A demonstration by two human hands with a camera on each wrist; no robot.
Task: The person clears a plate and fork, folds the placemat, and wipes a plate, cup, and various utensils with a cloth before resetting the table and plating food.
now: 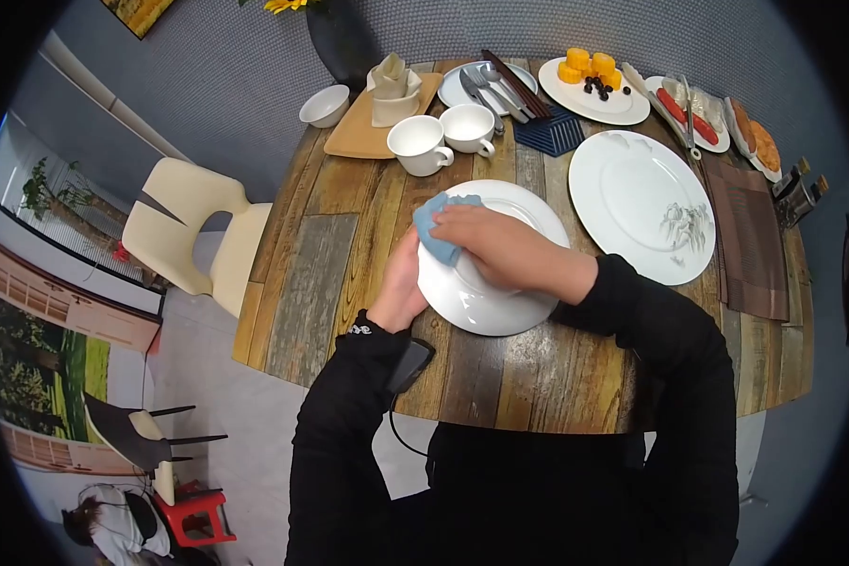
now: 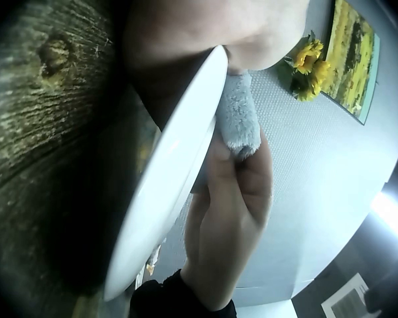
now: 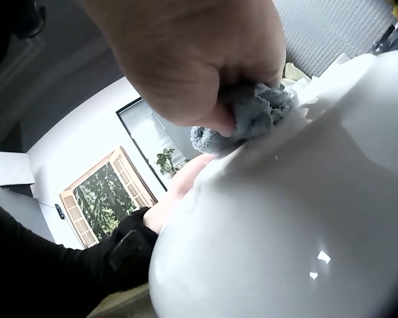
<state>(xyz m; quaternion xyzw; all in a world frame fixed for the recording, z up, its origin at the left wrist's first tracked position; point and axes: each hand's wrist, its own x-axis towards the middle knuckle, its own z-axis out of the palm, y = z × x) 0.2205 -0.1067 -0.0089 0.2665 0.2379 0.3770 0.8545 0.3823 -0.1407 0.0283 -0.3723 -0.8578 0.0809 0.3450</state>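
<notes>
A white round plate [image 1: 491, 316] is held tilted over the near part of the wooden table [image 1: 316, 274]. My left hand [image 1: 401, 283] grips its left rim, fingers hidden behind it. My right hand [image 1: 505, 247] reaches across the plate and pinches a folded light-blue cloth [image 1: 436, 243] at the upper-left rim. In the left wrist view, the fluffy cloth [image 2: 239, 112] sits between the right thumb and fingers, against the plate's edge. The right wrist view shows the bunched cloth [image 3: 255, 116] under the curled right fingers, close on the glossy plate [image 3: 285, 218].
Another plate [image 1: 623, 189] with a grey print lies to the right, beside a brown placemat [image 1: 750, 245]. Two white cups [image 1: 418, 149], a tan tray [image 1: 358, 140], a cutlery plate [image 1: 455, 90] and a fruit plate [image 1: 623, 111] stand behind. A dark device [image 1: 412, 366] lies by the left wrist.
</notes>
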